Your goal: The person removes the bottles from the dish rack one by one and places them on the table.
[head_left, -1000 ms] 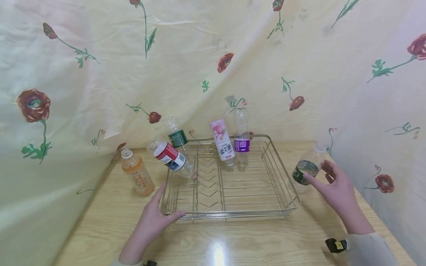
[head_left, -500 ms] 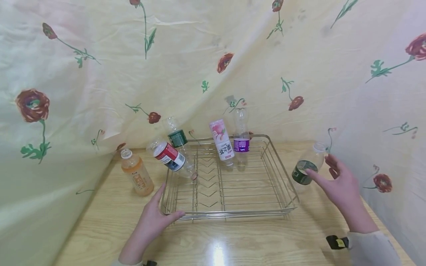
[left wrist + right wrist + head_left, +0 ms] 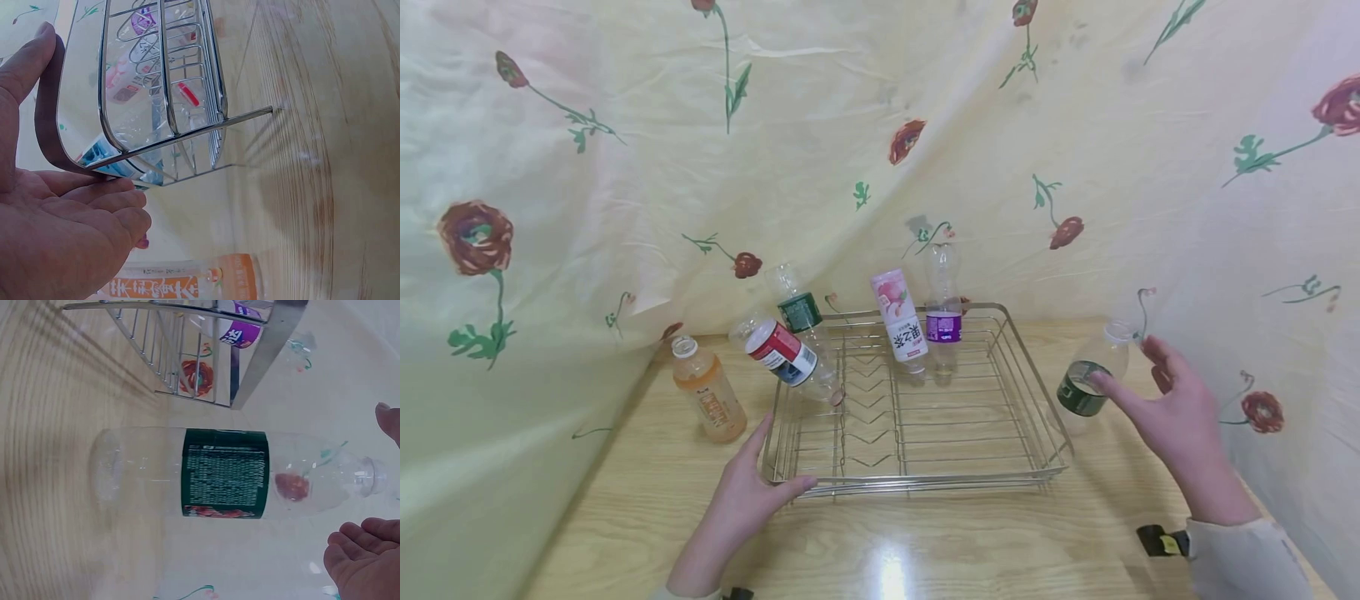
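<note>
A clear plastic bottle with a green label [image 3: 1082, 388] stands upright on the table, right of the wire dish rack [image 3: 925, 482]. My right hand [image 3: 1176, 429] is spread beside it; in the right wrist view, the fingers [image 3: 365, 547] and thumb are apart from the bottle near its neck. At the rack's front left corner is my left hand [image 3: 745, 496], its fingers stretched along the outside of the rim [image 3: 49, 119], thumb at the front. In the rack lean a red-and-white-labelled bottle [image 3: 784, 353], another green-labelled bottle [image 3: 801, 312], a pink-and-white bottle [image 3: 901, 317] and a purple-labelled bottle [image 3: 944, 327].
An orange drink bottle [image 3: 709, 392] stands on the wooden table [image 3: 970, 550] left of the rack. A floral cloth [image 3: 820, 167] hangs behind the table and along both sides.
My right hand has let go of the green-labelled bottle and drawn back to the right. That bottle stays standing on the table. My left hand has hardly moved.
</note>
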A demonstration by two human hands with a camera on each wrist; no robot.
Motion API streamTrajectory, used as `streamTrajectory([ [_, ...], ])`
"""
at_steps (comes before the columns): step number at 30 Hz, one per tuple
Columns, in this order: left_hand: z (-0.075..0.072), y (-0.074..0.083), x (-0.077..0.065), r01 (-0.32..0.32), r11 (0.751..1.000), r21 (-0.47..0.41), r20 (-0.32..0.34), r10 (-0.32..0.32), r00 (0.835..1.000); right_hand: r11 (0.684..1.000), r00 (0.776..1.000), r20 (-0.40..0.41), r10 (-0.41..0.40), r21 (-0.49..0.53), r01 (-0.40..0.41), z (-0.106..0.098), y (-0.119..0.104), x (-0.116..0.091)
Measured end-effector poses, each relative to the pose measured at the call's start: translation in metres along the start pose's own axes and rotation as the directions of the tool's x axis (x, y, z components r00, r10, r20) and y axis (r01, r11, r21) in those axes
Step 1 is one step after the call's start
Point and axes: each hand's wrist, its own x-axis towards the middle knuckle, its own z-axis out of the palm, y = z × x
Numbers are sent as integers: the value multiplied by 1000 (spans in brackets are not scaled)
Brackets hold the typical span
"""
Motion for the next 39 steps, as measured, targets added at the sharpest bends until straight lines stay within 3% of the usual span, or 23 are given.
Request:
streamTrajectory([
  [16, 0, 0, 0, -11, 1000, 0, 0, 11, 1000, 997, 995, -62, -72, 19, 74, -6, -16, 2],
  [39, 0, -1, 0, -19, 1000, -4, -2, 19, 1000, 989, 989, -43, -143, 41, 144, -8, -52, -1],
])
